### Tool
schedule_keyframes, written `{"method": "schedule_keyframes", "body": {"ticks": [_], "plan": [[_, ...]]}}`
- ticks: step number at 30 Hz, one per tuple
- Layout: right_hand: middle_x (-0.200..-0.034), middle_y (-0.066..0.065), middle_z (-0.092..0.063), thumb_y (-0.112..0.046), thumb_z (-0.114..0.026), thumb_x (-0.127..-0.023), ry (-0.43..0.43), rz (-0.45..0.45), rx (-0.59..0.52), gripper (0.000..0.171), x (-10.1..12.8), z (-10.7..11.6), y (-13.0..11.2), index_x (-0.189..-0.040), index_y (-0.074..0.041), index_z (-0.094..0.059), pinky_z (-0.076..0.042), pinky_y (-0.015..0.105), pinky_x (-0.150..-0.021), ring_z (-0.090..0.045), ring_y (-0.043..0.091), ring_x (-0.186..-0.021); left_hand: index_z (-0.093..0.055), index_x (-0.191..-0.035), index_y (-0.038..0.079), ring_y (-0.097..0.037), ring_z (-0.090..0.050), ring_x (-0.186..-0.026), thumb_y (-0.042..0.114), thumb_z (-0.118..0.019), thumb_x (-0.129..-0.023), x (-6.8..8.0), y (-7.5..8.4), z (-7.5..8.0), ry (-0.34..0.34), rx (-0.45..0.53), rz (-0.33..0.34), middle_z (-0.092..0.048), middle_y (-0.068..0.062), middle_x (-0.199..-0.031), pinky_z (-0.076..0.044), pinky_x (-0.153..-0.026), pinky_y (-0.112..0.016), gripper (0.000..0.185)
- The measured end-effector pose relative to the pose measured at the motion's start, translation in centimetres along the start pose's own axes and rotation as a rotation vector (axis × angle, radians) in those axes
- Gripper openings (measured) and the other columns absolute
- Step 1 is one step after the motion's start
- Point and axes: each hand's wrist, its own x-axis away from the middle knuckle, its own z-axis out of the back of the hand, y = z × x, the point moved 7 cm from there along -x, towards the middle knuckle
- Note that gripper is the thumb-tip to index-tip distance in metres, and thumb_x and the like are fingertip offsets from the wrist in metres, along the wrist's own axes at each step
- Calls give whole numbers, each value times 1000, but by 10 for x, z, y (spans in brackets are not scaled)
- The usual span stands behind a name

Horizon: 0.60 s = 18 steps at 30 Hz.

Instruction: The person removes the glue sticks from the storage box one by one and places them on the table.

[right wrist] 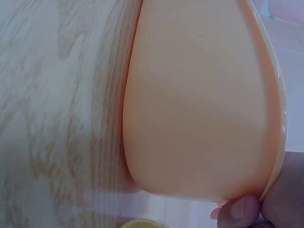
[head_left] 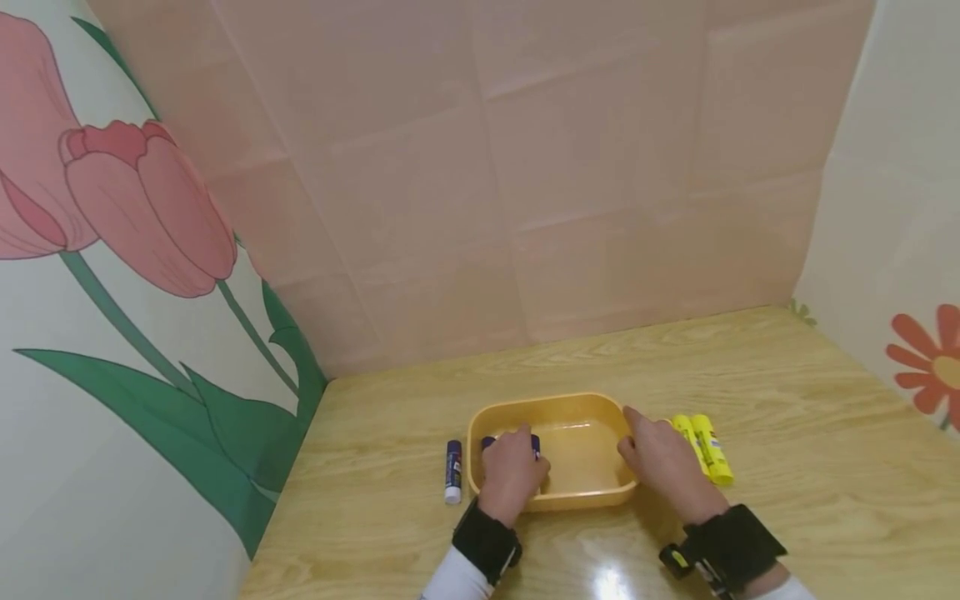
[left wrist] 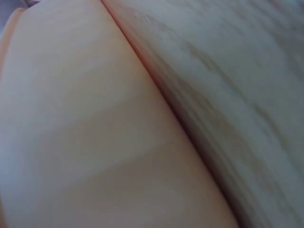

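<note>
A yellow-orange plastic tray (head_left: 577, 502) stands on the table. My left hand (head_left: 512, 471) reaches into its left part, fingers bent down around a dark blue glue stick (head_left: 536, 446). Another dark blue end (head_left: 488, 442) shows at the hand's other side; the hand covers most of both. On the right, my right hand (head_left: 663, 458) grips the tray's rim, its thumb toward the inside. The right wrist view shows the fingers (right wrist: 244, 209) at the rim's corner. Only the tray's outer wall (left wrist: 95, 118) and the table fill the left wrist view.
A dark blue glue stick with a white end (head_left: 453, 472) lies just left of the tray. Yellow glue sticks (head_left: 711, 450) lie side by side beyond the right hand. A pink-covered wall (head_left: 525, 208) rises behind the wood-grain table (head_left: 360, 517), with flower-printed panels at both sides.
</note>
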Motion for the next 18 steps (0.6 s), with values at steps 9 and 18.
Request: {"method": "schedule_keyframes", "body": {"ticks": [9, 18], "plan": [[-77, 12, -54, -8, -54, -90, 39, 32, 14, 57, -2, 1, -2, -140, 16, -41, -37, 31, -50, -47, 20, -58, -64, -123, 11, -20, -61, -74, 31, -77, -80, -1, -3, 2, 22, 14, 19, -68, -7, -86, -50, -66, -38, 49], [-78, 13, -55, -9, -55, -91, 28, 34, 22, 57, -1, 2, -2, -140, 16, -40, -38, 31, -51, -48, 20, -59, -62, -123, 12, -20, -60, -70, 35, -74, -82, -1, -9, 8, 61, 79, 37, -69, -5, -86, -48, -66, -38, 48]]}}
